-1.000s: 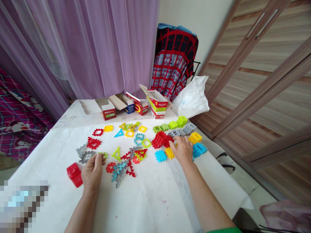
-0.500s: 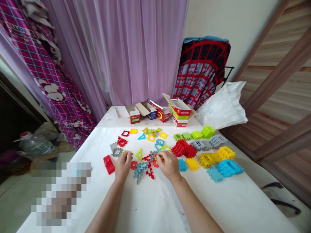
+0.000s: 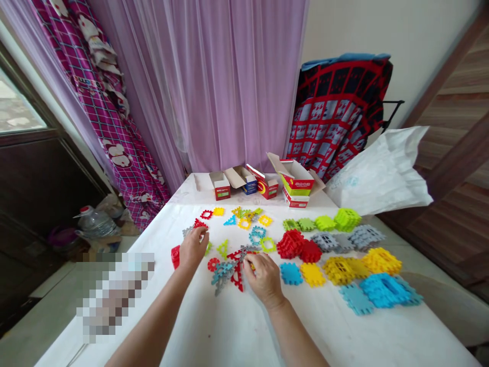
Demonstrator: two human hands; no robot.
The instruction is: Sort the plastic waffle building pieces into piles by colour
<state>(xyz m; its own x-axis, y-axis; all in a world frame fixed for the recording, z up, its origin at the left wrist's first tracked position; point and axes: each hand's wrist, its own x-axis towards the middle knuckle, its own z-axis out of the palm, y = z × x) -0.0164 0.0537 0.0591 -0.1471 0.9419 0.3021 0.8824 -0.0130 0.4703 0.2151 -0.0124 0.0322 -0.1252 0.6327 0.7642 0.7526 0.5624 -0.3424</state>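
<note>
My left hand is over the left part of the loose pieces, its fingers closed together beside a red toothed piece; whatever they hold is hidden. Right of centre, my right hand has its fingers curled around a small piece, with a bit of yellow showing at the fingertips. Between the hands lie red triangles, grey and teal triangles and a red round piece. A red block lies by my left wrist.
Open small boxes stand along the table's back edge. Sorted stacks of red pieces, yellow pieces, blue pieces and green pieces fill the right side. A white bag stands behind them.
The view has shifted, moving the scene's position in the frame. My left hand has moved forward to the red toothed piece. My right hand remains near the grey and red pieces.
</note>
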